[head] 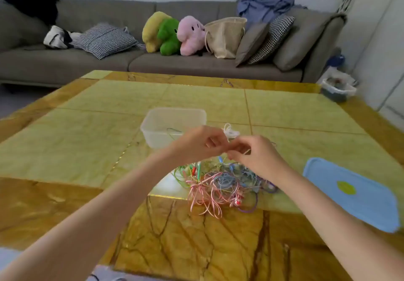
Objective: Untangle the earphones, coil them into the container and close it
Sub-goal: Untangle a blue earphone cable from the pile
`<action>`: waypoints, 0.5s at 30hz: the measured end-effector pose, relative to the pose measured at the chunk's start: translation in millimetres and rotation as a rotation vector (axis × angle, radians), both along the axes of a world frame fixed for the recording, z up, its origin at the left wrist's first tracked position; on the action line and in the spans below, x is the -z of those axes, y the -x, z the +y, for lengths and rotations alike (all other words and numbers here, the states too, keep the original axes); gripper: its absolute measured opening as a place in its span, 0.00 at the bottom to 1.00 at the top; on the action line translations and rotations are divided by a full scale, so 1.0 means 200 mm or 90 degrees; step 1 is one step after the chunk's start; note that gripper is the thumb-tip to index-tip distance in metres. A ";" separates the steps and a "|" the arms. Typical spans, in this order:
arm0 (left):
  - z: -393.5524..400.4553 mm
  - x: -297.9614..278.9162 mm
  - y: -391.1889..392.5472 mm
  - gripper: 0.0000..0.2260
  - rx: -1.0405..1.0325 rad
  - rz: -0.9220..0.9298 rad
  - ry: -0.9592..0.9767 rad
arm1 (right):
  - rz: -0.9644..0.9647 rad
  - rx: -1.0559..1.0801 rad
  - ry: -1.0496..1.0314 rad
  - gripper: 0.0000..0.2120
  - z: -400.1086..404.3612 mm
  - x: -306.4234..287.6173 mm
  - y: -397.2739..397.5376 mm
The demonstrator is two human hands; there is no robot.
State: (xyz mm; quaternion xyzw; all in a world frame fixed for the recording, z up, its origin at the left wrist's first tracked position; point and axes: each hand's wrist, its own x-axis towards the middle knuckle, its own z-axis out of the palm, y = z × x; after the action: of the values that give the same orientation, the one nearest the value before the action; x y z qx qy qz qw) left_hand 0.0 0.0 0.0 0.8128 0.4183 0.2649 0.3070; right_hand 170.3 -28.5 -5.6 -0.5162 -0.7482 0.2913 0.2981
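Most of the task remains, we judge: the tangled earphones [220,184] lie heaped on the counter [87,145] near its front edge, while our left hand [201,143] and right hand [251,156], raised between heap and container, each pinch a white cord [230,132]. We see the clear container [172,127] open with one thin cable inside, its long axis running left to right, and the blue lid [352,195] lying flat, well apart to the right, angled diagonally.

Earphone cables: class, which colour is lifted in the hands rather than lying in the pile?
The white cable, pinched between the left hand and right hand. The pink-striped, blue, purple and green ones lie tangled on the table.
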 end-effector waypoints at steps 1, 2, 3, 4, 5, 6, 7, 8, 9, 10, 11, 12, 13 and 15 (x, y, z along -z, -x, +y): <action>-0.03 -0.02 0.00 0.01 0.011 0.014 0.024 | -0.015 -0.007 -0.009 0.04 -0.03 -0.01 0.00; -0.06 -0.03 0.00 0.01 0.018 0.050 0.063 | -0.044 -0.013 -0.006 0.04 -0.08 -0.02 0.00; -0.08 -0.03 0.00 0.02 0.034 0.095 0.090 | -0.079 -0.030 0.004 0.04 -0.11 -0.01 0.00; -0.10 -0.03 0.00 0.03 0.042 0.145 0.107 | -0.111 -0.049 0.013 0.05 -0.14 0.01 0.00; -0.11 -0.02 0.00 0.04 0.048 0.197 0.120 | -0.142 -0.064 0.021 0.07 -0.16 0.02 0.00; -0.11 -0.02 -0.01 0.04 0.047 0.240 0.134 | -0.169 -0.065 0.022 0.08 -0.17 0.02 0.00; -0.10 -0.01 -0.02 0.05 0.051 0.280 0.148 | -0.201 -0.062 0.016 0.10 -0.17 0.05 0.01; -0.11 0.00 -0.04 0.06 0.050 0.314 0.150 | -0.236 -0.059 0.004 0.11 -0.17 0.06 0.01; -0.10 0.01 -0.05 0.07 0.050 0.349 0.147 | -0.263 -0.064 0.007 0.12 -0.17 0.08 0.01; -0.11 0.02 -0.07 0.08 0.054 0.384 0.140 | -0.275 -0.070 0.017 0.12 -0.17 0.09 0.02; -0.10 0.03 -0.08 0.09 0.059 0.415 0.136 | -0.271 -0.075 0.033 0.12 -0.17 0.10 0.02; -0.10 0.03 -0.09 0.09 0.062 0.442 0.139 | -0.259 -0.083 0.050 0.10 -0.16 0.09 0.02; -0.08 0.04 -0.09 0.08 0.062 0.454 0.146 | -0.238 -0.085 0.074 0.08 -0.15 0.07 0.02; -0.05 0.04 -0.09 0.06 0.070 0.453 0.180 | -0.181 -0.068 0.100 0.06 -0.11 0.04 0.01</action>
State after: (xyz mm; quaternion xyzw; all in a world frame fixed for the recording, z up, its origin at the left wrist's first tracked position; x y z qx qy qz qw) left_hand 17.6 -10.2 -8.6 0.8250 0.4867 -0.1109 0.2652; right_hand 168.0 -51.2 -13.1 -0.5336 -0.7841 0.2880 0.1324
